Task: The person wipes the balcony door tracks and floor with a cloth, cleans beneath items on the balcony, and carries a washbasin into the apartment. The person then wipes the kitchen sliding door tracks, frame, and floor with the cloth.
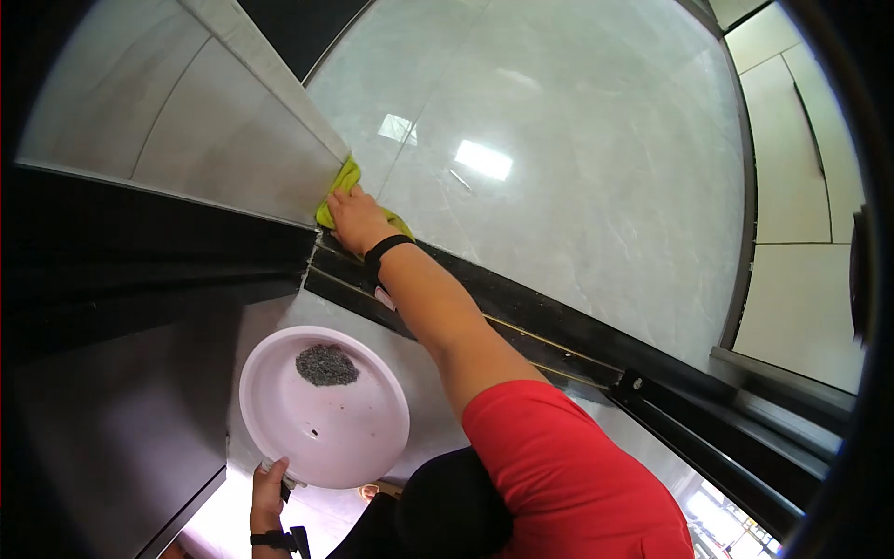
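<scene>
My right hand [358, 222] presses a yellow-green cloth [395, 222] against the foot of the tiled wall corner, where it meets the dark door track [521, 326]. The fingers are bent over the cloth, which shows on both sides of the hand. Lower left, my left hand [269, 486] is closed beside the rim of a pale pink basin [253, 396]. A small whitish and dark thing sticks out of its fingers, too little seen to name. Inside the basin lies a dark grey, fuzzy scouring pad [327, 365], with a few dark specks below it.
Glossy grey floor tiles [577, 186] spread beyond the track and reflect the lights. A tiled wall [214, 112] with a black base rises at left. Pale cabinet fronts [792, 149] line the right side. A black door rail [708, 447] runs to the lower right.
</scene>
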The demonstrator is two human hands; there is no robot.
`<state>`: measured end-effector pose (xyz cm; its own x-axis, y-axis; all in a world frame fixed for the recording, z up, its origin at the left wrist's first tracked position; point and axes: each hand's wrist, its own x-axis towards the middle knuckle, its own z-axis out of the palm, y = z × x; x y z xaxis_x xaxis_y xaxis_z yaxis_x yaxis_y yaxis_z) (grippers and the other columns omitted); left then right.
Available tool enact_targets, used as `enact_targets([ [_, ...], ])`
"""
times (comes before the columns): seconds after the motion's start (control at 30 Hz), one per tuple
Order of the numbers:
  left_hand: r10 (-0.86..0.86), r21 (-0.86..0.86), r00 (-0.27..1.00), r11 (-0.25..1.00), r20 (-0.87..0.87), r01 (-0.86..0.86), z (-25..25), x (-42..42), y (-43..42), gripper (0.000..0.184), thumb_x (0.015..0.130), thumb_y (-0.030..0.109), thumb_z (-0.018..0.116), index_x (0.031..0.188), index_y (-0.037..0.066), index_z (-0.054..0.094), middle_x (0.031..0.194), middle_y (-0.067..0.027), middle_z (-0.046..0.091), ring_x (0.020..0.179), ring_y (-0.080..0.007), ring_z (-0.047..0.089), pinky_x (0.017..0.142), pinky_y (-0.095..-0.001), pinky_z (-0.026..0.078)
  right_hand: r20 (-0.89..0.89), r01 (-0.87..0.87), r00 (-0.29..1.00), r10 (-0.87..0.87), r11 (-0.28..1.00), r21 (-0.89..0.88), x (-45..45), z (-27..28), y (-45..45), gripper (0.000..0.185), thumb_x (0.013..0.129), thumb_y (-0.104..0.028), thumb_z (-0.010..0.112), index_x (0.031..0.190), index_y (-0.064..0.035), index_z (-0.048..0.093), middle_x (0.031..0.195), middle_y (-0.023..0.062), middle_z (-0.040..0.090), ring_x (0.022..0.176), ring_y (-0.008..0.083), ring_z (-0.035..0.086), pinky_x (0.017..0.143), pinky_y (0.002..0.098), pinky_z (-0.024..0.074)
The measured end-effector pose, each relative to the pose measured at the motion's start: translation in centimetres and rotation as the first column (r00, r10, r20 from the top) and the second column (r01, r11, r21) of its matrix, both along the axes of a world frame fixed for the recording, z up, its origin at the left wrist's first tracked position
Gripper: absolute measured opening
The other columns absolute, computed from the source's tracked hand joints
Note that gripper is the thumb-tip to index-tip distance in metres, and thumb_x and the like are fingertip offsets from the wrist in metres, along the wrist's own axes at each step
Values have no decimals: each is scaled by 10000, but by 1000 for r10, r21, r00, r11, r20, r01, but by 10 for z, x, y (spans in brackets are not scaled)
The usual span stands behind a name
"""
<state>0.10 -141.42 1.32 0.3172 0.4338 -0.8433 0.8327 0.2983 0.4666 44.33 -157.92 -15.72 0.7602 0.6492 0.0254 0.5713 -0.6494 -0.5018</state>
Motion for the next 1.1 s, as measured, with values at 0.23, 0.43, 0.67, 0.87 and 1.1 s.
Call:
enact_targets([
  [0.23, 27, 23, 998, 999, 57, -29, 6, 7, -7, 299, 858, 123, 591, 1115, -28, 565, 986, -99, 651, 854, -199, 635, 754, -310, 506, 20, -130, 991, 131, 990, -62, 15, 1, -21, 270, 763, -172, 616, 997, -38, 593, 1026, 106, 590, 968, 308, 557, 831, 379, 490],
  [0.43, 25, 8, 996, 1000, 84, -26, -6, -6, 1, 274, 858, 124, 592, 1089, -22, 585, 975, -87, 654, 847, -185, 634, 751, -303, 500, 133, -210, 965, 227, 969, -128, -24, 0, -151, 171, 722, -141, 601, 871, -60, 582, 921, 84, 579, 874, 298, 557, 793, 375, 490],
  [0.67, 49, -18, 996, 999, 68, -48, -3, -4, -10, 272, 854, 135, 601, 1082, -13, 586, 934, -72, 653, 791, -162, 621, 715, -284, 489, -324, 432, 871, -369, 890, 146, -22, 39, -266, 314, 774, -127, 640, 1081, -63, 622, 1007, 173, 641, 957, 371, 601, 838, 407, 486],
  [0.87, -3, 12, 1000, 1000, -14, 3, 1, -4, -4, 258, 858, 142, 603, 1078, 8, 596, 901, -54, 657, 764, -147, 616, 674, -275, 486, 267, 743, 637, -723, 668, 38, 34, -23, -238, 450, 770, -161, 628, 1212, -100, 574, 1234, 139, 567, 1275, 397, 366, 1022, 470, 338],
  [1.1, 4, -36, 1000, 999, -25, -5, 8, 4, -7, 252, 860, 160, 621, 1064, 14, 610, 906, -53, 663, 753, -143, 619, 668, -266, 488, 119, 360, 909, -400, 895, 263, 40, -28, -56, 441, 694, -118, 666, 1123, -71, 577, 1194, 161, 557, 1207, 387, 441, 1006, 487, 356],
])
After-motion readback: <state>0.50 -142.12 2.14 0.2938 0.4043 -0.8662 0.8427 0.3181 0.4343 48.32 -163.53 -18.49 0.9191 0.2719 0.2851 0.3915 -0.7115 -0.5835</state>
